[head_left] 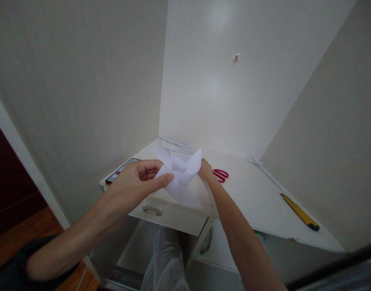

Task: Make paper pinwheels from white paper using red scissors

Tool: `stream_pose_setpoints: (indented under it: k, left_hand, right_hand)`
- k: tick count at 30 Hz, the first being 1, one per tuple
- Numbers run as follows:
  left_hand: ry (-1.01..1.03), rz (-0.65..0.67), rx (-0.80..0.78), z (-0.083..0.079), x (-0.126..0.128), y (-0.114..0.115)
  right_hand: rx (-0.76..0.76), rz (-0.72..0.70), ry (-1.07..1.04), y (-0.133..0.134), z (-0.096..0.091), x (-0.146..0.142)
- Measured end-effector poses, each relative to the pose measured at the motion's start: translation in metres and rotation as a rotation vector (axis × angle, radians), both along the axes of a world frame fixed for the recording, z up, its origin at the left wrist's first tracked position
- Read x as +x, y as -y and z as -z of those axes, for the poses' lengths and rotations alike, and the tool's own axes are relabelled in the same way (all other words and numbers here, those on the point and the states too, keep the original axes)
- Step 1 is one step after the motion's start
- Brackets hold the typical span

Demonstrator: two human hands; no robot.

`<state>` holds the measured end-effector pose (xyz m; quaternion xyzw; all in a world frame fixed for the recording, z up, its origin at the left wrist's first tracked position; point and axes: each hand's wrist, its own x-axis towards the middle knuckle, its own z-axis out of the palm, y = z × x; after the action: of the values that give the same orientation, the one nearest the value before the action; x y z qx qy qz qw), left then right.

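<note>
A folded white paper piece (pixel 181 176) with several pointed flaps is held above a white desk (pixel 255 202). My left hand (pixel 139 178) pinches its left side between thumb and fingers. My right hand (pixel 205 169) grips its right side from behind, its fingers mostly hidden by the paper. Red-handled scissors (pixel 221 175) lie on the desk just right of my right hand.
A phone (pixel 121 171) lies at the desk's left edge. A yellow utility knife (pixel 300 212) rests near the right edge, with a thin white strip (pixel 266 171) behind it. Paper strips (pixel 177 145) lie in the back corner. A drawer with a metal handle (pixel 151 209) sits below. Walls enclose three sides.
</note>
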<state>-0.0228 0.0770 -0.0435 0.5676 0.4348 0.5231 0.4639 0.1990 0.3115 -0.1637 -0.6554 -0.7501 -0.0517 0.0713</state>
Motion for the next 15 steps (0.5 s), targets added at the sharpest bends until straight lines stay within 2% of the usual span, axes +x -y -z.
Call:
stream_pose_setpoints:
  k: [4,8,11,15]
  left_hand:
    - [-0.028,-0.005,0.002,0.003,-0.002,-0.002]
    - [-0.04,-0.004,0.027,0.002,-0.002,0.0]
    - [-0.012,0.0,0.041,-0.001,0.002,0.003]
    - [0.046,0.01,0.048,-0.008,0.008,0.011]
  right_hand:
    - [0.011,-0.016,-0.007,-0.001,0.01,-0.001]
    - [0.015,-0.035,-0.02,0.005,0.007,0.003]
    - [0.034,-0.048,-0.053,0.015,-0.004,0.003]
    - [0.059,-0.084,-0.131,0.036,-0.031,-0.001]
